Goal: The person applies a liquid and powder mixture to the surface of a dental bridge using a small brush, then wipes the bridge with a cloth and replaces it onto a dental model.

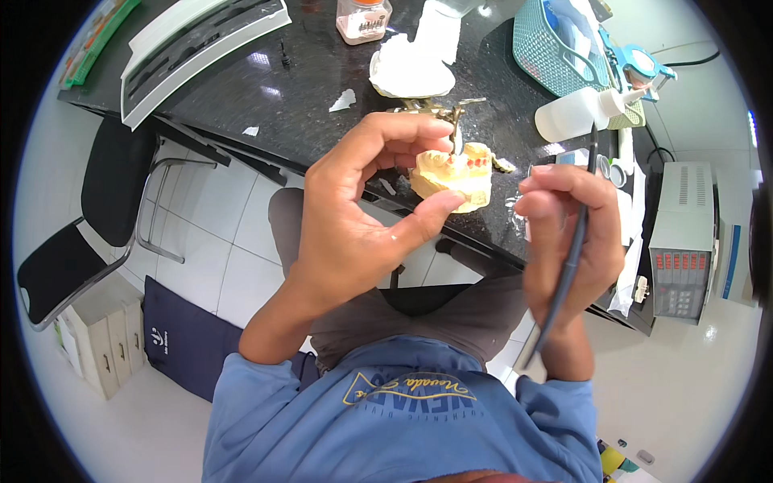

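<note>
My left hand (346,205) holds a yellow plaster dental model (451,185) over the near edge of the bench, thumb on its front and fingers behind. Red spots of material (477,163) mark some teeth on its right side. A brass-coloured dental articulator (456,129) shows just behind the model; how the two join is hidden. To the right, my right hand (576,241) is closed round a slim, dark, pen-like tool (575,245). Its narrow end points up and away, next to a squeeze bottle. The tool is apart from the model.
White plaster (411,72) lies behind the articulator on the dark bench (306,88). Near it stands a jar with an orange lid (362,20). A white squeeze bottle (568,115) and teal basket (555,48) are at right, a grey control box (683,241) beyond.
</note>
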Demonstrator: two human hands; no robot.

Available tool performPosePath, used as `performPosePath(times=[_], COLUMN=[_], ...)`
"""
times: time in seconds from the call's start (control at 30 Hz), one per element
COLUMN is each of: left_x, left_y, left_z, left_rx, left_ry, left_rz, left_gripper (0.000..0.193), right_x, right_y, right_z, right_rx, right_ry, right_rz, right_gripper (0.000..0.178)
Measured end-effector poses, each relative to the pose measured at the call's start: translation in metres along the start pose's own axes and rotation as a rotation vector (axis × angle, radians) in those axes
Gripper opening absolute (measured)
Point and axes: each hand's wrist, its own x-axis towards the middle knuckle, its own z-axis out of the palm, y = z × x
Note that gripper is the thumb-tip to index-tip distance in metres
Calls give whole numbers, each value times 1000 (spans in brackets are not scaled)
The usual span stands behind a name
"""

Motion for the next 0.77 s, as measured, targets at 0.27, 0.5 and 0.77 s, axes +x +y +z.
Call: performPosePath(times=[0.27,0.5,0.77], left_x=[0,5,13], left_y=[-7,-15,-7], left_z=[2,13,3], left_rx=[108,229,148], left_ry=[-57,-19,-168], left_rz=[31,206,74], left_gripper=[48,50,45], right_x=[-13,-8,-14], right_y=[11,26,4], right_z=[16,9,0], right_rx=[49,133,-96], right_ry=[35,44,60], right_rz=[67,42,109], right_gripper=[40,29,29])
